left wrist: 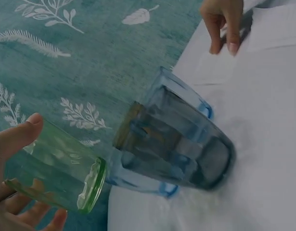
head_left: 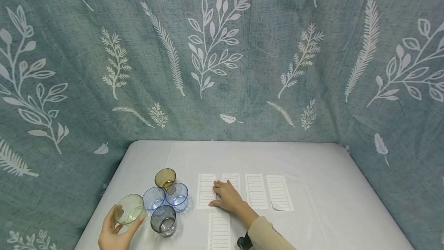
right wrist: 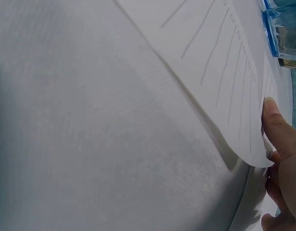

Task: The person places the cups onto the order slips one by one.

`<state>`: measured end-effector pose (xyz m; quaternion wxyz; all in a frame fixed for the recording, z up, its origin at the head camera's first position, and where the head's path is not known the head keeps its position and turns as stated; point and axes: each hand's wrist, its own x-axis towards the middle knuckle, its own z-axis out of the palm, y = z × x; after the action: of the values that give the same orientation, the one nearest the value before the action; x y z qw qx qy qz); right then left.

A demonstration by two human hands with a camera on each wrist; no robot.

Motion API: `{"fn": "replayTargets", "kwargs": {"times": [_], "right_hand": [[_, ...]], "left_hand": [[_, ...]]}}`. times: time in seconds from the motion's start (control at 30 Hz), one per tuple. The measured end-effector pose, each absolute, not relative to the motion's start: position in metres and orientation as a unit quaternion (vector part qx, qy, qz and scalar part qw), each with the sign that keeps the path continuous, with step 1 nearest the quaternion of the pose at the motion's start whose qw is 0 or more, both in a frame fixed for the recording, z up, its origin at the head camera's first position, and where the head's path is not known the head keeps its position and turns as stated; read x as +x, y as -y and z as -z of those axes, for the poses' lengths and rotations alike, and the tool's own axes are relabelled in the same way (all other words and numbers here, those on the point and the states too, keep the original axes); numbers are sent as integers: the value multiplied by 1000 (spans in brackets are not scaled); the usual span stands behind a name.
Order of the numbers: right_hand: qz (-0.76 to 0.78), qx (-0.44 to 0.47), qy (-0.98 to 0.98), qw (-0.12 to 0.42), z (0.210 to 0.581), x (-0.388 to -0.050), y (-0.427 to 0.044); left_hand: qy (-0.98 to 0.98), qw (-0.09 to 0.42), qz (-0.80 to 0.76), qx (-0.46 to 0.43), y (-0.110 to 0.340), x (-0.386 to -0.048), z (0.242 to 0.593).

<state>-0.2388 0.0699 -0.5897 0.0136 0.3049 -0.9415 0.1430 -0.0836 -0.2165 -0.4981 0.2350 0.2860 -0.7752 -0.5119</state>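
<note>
A green-tinted glass (head_left: 129, 209) is in my left hand (head_left: 116, 230), thumb on one side and fingers round the other. The left wrist view shows the same green glass (left wrist: 66, 163) with its thick base toward the other glasses. Beside it cluster two blue glasses (head_left: 153, 199), a grey glass (head_left: 163, 219) and an amber glass (head_left: 165, 177). My right hand (head_left: 229, 198) reaches over the lined paper sheets. Its thumb and fingertips touch the right edge of the leftmost back sheet (head_left: 205, 192), and the hand partly covers the second sheet (head_left: 230, 180).
Two more lined sheets lie to the right, the third (head_left: 256, 191) and the fourth (head_left: 279, 193). Another sheet (head_left: 219, 232) lies nearer the front. A white cloth covers the table (head_left: 322, 188). Patterned green fabric (head_left: 256, 68) hangs behind and at both sides.
</note>
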Motion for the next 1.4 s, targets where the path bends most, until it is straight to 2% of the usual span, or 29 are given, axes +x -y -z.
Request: {"fn": "replayTargets", "kwargs": {"times": [0.4, 0.8, 1.4], "right_hand": [[-166, 297, 940, 12, 585, -237, -70], [-166, 290, 942, 13, 587, -240, -69], [-165, 280, 946, 6, 587, -240, -67]], "left_hand": [[782, 268, 539, 162, 204, -112, 480], [779, 227, 578, 89, 186, -138, 472], [779, 163, 605, 14, 155, -181, 482]]}}
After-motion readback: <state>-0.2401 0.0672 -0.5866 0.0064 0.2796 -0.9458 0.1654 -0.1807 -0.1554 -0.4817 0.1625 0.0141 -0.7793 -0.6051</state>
